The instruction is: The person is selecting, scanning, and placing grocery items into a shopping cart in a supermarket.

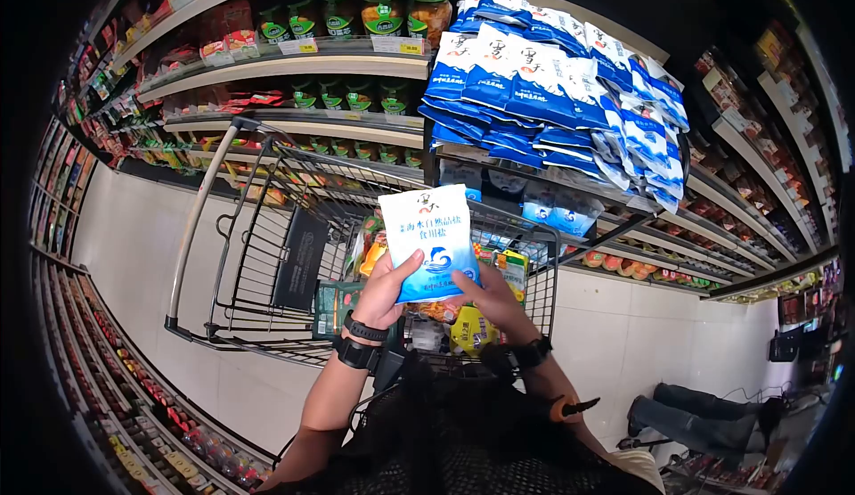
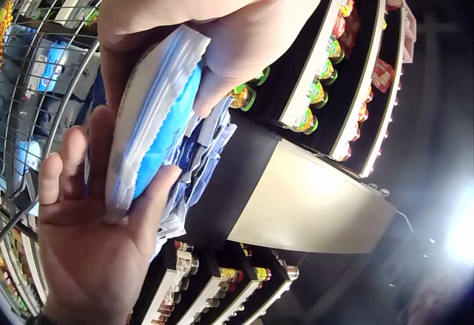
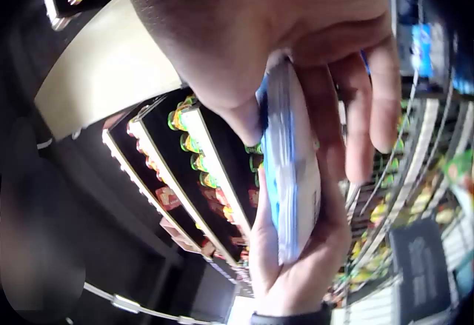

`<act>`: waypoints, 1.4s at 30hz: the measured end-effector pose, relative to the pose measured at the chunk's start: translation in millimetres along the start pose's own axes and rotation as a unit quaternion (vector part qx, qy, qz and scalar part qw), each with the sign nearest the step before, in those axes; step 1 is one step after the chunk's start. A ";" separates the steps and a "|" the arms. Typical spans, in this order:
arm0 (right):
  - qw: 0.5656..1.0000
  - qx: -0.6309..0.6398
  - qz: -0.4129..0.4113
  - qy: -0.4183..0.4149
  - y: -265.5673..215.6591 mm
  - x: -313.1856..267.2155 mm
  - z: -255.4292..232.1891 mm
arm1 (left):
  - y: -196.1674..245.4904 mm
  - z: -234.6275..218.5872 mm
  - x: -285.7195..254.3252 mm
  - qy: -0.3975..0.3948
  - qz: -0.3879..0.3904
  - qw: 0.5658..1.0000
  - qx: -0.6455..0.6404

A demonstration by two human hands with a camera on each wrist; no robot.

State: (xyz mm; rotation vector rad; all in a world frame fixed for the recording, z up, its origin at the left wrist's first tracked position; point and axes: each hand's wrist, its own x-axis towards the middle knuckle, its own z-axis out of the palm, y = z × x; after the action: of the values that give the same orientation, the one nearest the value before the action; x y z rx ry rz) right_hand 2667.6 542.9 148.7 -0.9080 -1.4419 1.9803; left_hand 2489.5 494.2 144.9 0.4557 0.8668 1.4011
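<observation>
A white and blue bag of salt [image 1: 429, 237] is held upright over the shopping cart, its printed front facing me. My left hand [image 1: 381, 292] grips its lower left side, thumb on the front. At the lower right corner my right hand [image 1: 495, 301] pinches it, thumb in front and fingers behind. Seen edge-on in the left wrist view, the bag [image 2: 155, 118] shows its crimped seam between both hands. The right wrist view shows the right hand's [image 3: 296, 36] fingers extended along the bag's back, with the left hand [image 3: 307, 255] at the other end.
Below the hands, the wire cart [image 1: 245, 312] contains several packaged groceries, including a yellow pouch [image 1: 472, 330]. A stack of blue and white bags [image 1: 534, 76] lies ahead on the right. Jars [image 1: 383, 16] line shelves at the back left. Someone's legs [image 1: 695, 419] show at lower right.
</observation>
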 end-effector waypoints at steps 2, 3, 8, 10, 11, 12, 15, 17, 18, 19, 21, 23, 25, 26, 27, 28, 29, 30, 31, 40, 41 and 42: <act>0.979 -0.189 -0.035 -0.074 -7.4 -12.3 -23.6 | -1.5 -4.2 -3.1 0.019 0.011 1.000 0.003; 0.955 -0.274 0.043 -0.105 -21.7 -28.1 -30.4 | -2.4 -5.4 -3.8 0.033 0.020 0.999 0.006; 0.811 -0.496 0.235 -0.205 -67.9 -121.8 -38.7 | -7.5 -18.1 -1.0 0.055 0.038 0.998 -0.018; 0.765 -0.540 0.299 -0.183 -88.9 -145.5 -38.1 | -15.7 -29.4 2.7 0.079 0.059 0.994 -0.046; 0.765 -0.520 0.338 -0.175 -95.6 -156.2 -43.1 | -19.8 -38.4 5.2 0.076 0.068 0.993 -0.052; 0.793 -0.493 0.309 -0.181 -96.0 -174.7 -52.1 | -20.0 -39.4 3.7 0.083 0.072 0.991 -0.076; 0.860 -0.362 0.230 -0.277 -132.4 -215.4 -55.1 | -28.9 -46.6 0.5 0.106 0.084 0.984 -0.116; 0.840 -0.414 0.216 -0.277 -144.3 -230.6 -48.0 | -36.1 -54.7 1.1 0.145 0.106 0.967 -0.180; 0.835 -0.404 0.253 -0.273 -151.3 -228.9 -39.9 | -42.5 -68.3 1.1 0.170 0.109 0.959 -0.200; 0.830 -0.394 0.290 -0.269 -154.6 -225.4 -31.1 | -47.8 -83.4 -0.3 0.171 0.101 0.955 -0.220; 0.825 -0.406 0.253 -0.300 -139.1 -232.0 -27.7 | -55.2 -105.3 -6.0 0.145 0.092 0.961 -0.219; 0.770 -0.431 0.356 -0.307 -127.1 -224.7 -28.0 | -53.3 -120.6 -30.1 0.162 0.113 0.965 -0.174; 0.765 -0.565 0.286 -0.122 -130.4 -216.2 -4.5 | -46.7 -143.6 -44.2 0.101 0.110 0.984 -0.097; 0.759 -0.622 0.187 -0.050 -117.9 -216.4 1.0 | -41.3 -145.0 -49.5 0.113 0.105 0.985 -0.078; 0.777 -0.611 0.150 -0.010 -126.5 -216.7 10.2 | -39.7 -147.4 -51.2 0.117 0.110 0.984 -0.077; 0.750 -0.643 0.155 -0.034 -123.2 -213.2 14.8 | -37.9 -147.0 -52.4 0.102 0.099 0.981 -0.130; 0.720 -0.673 0.158 -0.057 -120.0 -209.9 17.0 | -35.8 -145.8 -53.4 0.087 0.088 0.976 -0.182; 0.721 -0.673 0.153 -0.061 -118.5 -204.3 16.9 | -35.1 -142.3 -52.3 0.105 0.057 0.961 -0.249; 0.673 -0.719 0.091 -0.149 -118.8 -195.7 15.3 | -41.6 -139.8 -49.7 0.120 0.096 0.958 -0.242; 0.831 -0.538 0.076 -0.117 -234.4 -217.2 -49.1 | -63.1 -136.8 -35.2 -0.045 0.115 0.917 -0.379; 0.845 -0.505 0.108 -0.140 -242.0 -225.0 -60.4 | -65.7 -131.6 -31.7 -0.145 0.155 0.882 -0.420; 0.842 -0.507 0.107 -0.150 -224.3 -224.4 -63.4 | -61.1 -122.3 -36.1 -0.162 0.140 0.866 -0.451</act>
State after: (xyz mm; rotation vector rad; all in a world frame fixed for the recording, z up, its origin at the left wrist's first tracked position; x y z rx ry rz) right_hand 2865.2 481.5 397.4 -1.2247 -2.7793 1.4334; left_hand 2440.0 424.4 32.4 0.0729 -0.1881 1.7547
